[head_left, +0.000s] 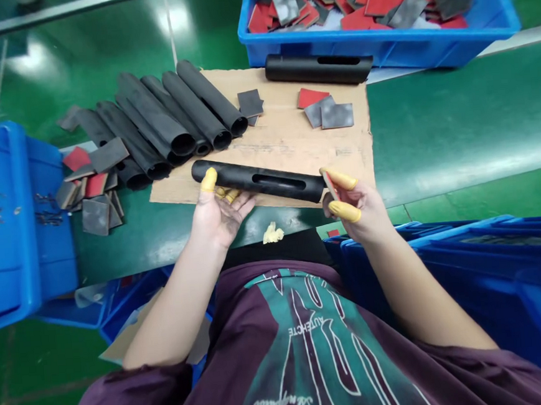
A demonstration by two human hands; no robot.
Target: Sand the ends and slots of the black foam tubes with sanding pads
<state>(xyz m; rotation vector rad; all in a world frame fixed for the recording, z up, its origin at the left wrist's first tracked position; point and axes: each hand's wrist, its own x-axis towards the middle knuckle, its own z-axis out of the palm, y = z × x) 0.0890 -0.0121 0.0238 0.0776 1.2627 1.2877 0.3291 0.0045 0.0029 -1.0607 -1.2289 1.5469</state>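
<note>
My left hand [219, 213], with yellow finger cots, grips the left end of a black slotted tube [245, 176], thumb on top and fingers beneath. The tube lies nearly level above the cardboard's front edge, its long slot facing up. At its right end, my right hand [357, 205] pinches a small sanding pad [330, 185] with a red face between finger and thumb, both in yellow cots. The pad is against or very close to the tube's end; whether they touch I cannot tell.
Several black tubes [155, 111] lie side by side on the cardboard [289, 142]. Another slotted tube [318, 67] rests at its back edge, near loose pads [337, 115]. More pads [96, 216] pile at left. Blue bins [379, 41] stand behind and beside the green bench [456, 125].
</note>
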